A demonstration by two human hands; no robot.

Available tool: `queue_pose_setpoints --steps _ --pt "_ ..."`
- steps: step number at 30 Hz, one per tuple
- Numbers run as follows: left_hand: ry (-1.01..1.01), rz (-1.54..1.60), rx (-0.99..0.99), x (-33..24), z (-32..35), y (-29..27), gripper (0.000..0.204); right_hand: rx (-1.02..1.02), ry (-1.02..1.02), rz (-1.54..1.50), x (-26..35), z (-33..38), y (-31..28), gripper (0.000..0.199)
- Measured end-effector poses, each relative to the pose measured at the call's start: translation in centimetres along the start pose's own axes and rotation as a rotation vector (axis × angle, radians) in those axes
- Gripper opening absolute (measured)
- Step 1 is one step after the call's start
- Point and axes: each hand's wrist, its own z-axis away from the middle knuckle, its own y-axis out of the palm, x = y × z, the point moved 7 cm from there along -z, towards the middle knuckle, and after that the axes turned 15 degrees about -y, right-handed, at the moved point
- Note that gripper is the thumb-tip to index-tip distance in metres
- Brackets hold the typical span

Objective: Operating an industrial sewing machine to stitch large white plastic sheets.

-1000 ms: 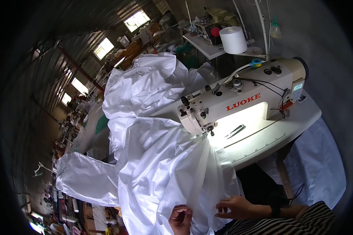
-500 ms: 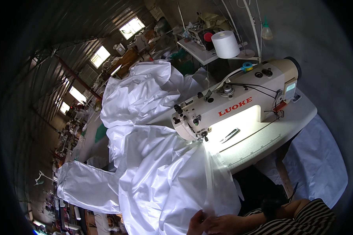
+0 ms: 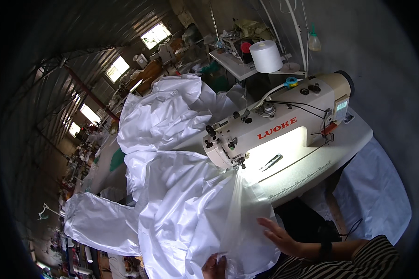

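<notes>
White glossy fabric (image 3: 186,204) lies in a large bunched heap on the sewing machine (image 3: 279,123), its strip running in under the presser foot. At the lower edge, my left hand (image 3: 214,266) is closed on the near edge of this fabric. My right hand (image 3: 280,237) is open, fingers stretched out, beside the fabric's right edge; whether it touches the cloth I cannot tell. A dark band sits on the right wrist, below a striped sleeve. Thread snips (image 3: 271,162) lie on the lit machine bed, under the arm.
A white thread cone (image 3: 266,56) stands behind the machine. A small bottle with a green top (image 3: 314,41) hangs at the back right. More pale fabric (image 3: 375,186) hangs at the right below the table edge. Cluttered worktables fill the far left.
My hands were together at the fabric's near edge. The left has moved left, holding the edge; the right has let go, opened and moved up and right.
</notes>
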Motion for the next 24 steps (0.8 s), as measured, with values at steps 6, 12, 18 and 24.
queue_pose_setpoints --steps 6,12,18,24 --pt "0.468 -0.858 0.638 -2.6 1.2 10.1 0.024 0.815 -0.032 0.268 -14.3 6.8 14.8 0.029" --pt "0.423 -0.767 0.592 6.8 -2.7 10.7 0.023 1.404 -0.625 0.521 -9.7 14.2 3.7 0.019" --pt "0.325 -0.681 0.747 7.5 -2.6 14.5 0.024 0.480 -0.336 0.903 3.8 -4.6 -3.3 0.025" --pt "0.834 -1.041 0.950 1.9 -6.8 16.3 0.024 0.562 -0.670 1.290 -0.1 -6.8 -1.1 0.032"
